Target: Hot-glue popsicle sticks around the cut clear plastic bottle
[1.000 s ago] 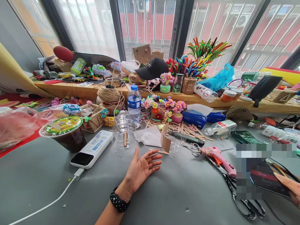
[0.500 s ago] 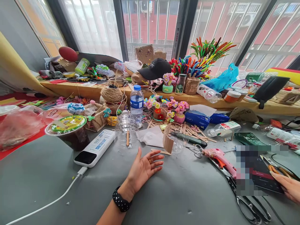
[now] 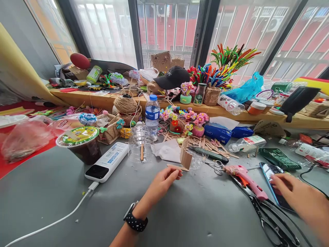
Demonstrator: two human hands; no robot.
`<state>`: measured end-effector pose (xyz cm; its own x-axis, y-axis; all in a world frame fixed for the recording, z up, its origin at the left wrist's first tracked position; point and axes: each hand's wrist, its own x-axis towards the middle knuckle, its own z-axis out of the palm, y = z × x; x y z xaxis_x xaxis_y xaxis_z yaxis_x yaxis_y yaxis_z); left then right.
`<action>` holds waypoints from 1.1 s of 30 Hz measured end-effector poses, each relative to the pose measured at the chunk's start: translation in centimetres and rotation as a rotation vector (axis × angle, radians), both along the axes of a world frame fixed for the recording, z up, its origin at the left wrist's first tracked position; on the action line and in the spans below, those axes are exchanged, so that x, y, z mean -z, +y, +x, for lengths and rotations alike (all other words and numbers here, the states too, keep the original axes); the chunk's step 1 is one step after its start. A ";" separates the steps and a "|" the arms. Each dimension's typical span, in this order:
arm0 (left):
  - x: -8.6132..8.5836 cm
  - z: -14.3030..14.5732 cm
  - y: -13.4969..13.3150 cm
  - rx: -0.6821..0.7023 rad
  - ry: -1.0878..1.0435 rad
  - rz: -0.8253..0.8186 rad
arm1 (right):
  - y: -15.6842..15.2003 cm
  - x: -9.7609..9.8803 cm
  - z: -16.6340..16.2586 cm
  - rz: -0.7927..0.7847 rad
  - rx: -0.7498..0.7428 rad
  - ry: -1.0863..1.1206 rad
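Observation:
My left hand [image 3: 161, 182] lies palm down on the grey table [image 3: 200, 212], fingers loosely together and holding nothing. Its fingertips are just short of a flat wooden stick [image 3: 177, 167]. A small stick-built piece [image 3: 185, 156] stands behind that stick. A black watch [image 3: 135, 220] is on the left wrist. My right hand [image 3: 295, 193] reaches in from the right, its fingers resting flat on a phone [image 3: 268, 171] that lies on the table. A pink glue gun [image 3: 243, 175] lies just left of the phone.
Large black scissors [image 3: 272, 221] lie at the lower right, small scissors [image 3: 214, 167] by the glue gun. A white power bank [image 3: 108, 166] with its cable, a cut clear bottle [image 3: 141, 147], a water bottle [image 3: 152, 113], twine [image 3: 127, 104] and loose sticks crowd the back.
My left hand has turned from palm up to palm down and moved toward the flat stick. My right hand has brought the phone left and laid it on the table.

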<state>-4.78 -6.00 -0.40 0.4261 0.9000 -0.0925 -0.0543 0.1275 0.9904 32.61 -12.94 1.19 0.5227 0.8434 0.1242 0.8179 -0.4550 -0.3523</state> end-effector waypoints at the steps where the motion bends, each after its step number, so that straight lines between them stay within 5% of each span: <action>1: -0.2 0.1 0.1 -0.024 0.072 0.083 | 0.8 -1.4 -2.6 -0.046 -0.007 -0.027; 7: -0.7 0.9 2.8 -0.189 0.239 0.365 | 5.2 -5.9 -12.5 -0.079 -0.375 -0.036; 14: 0.3 2.5 7.6 0.109 0.207 0.450 | 9.3 -5.1 -16.2 -0.067 -0.729 -0.109; 19: 1.0 2.8 7.7 0.167 0.189 0.519 | 10.6 -4.3 -16.9 -0.203 -0.861 -0.059; 33: 0.9 2.9 7.3 0.146 -0.061 0.247 | 10.7 -5.4 -16.1 0.273 -0.762 0.270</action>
<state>-1.91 1.27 -1.27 0.5504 0.8211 0.1514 -0.1139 -0.1058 0.9878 16.54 -2.26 6.59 -0.1339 0.9354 0.3273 0.7382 0.3145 -0.5968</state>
